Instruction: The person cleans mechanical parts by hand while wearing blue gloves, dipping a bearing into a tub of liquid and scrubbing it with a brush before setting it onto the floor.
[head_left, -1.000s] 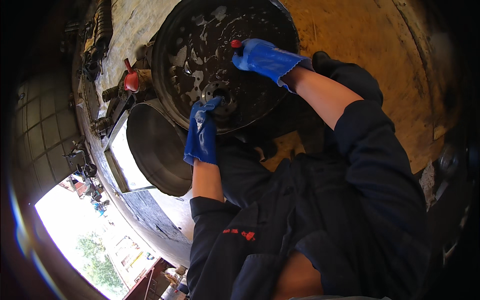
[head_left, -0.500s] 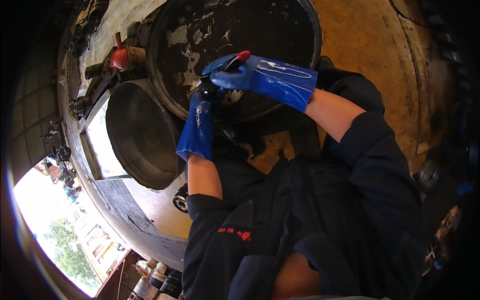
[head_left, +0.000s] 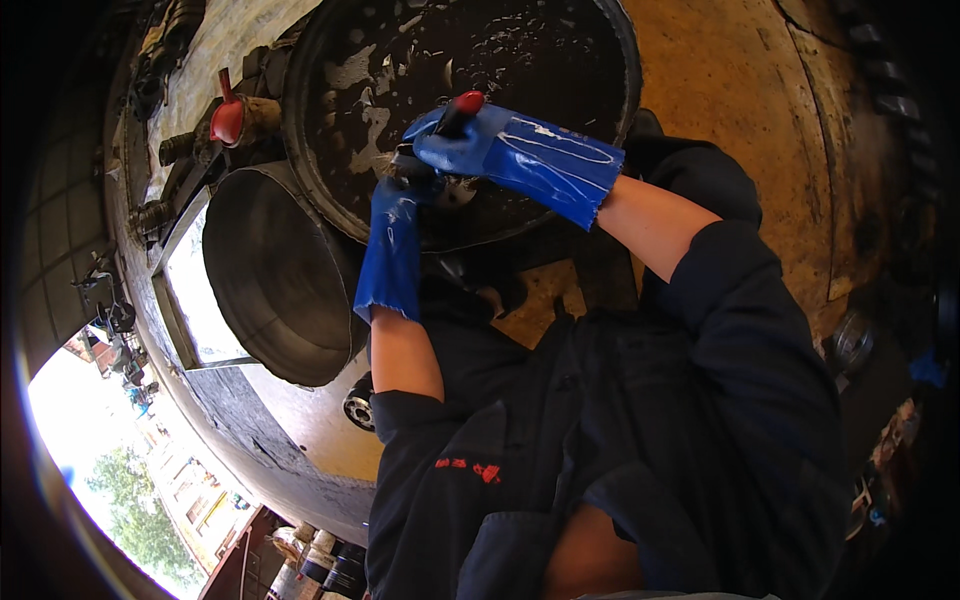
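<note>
The floor to the right of the hands is brown, stained and crossed by a dark seam. Directly under the hands stands a round black pan, its bottom wet with dark liquid and lighter, glossy patches. Left of the hands, close against the pan, is a dark drum, its mouth facing up. Farther left and ahead of the hands a red scoop-like vessel rests among grimy machinery. A ring-ended part lies nearer the body than the left hand. Well off to the left, a bright opening shows a tree outside.

The metal part is over the near side of the pan, at the left hand; it is grey, dark-smeared and mostly covered by the gloves. The left fingers appear to grip it; their exact curl cannot be told. The right hand is closed round a black-handled tool with a red end; its working end is unclear. Both blue gloves are wet.
</note>
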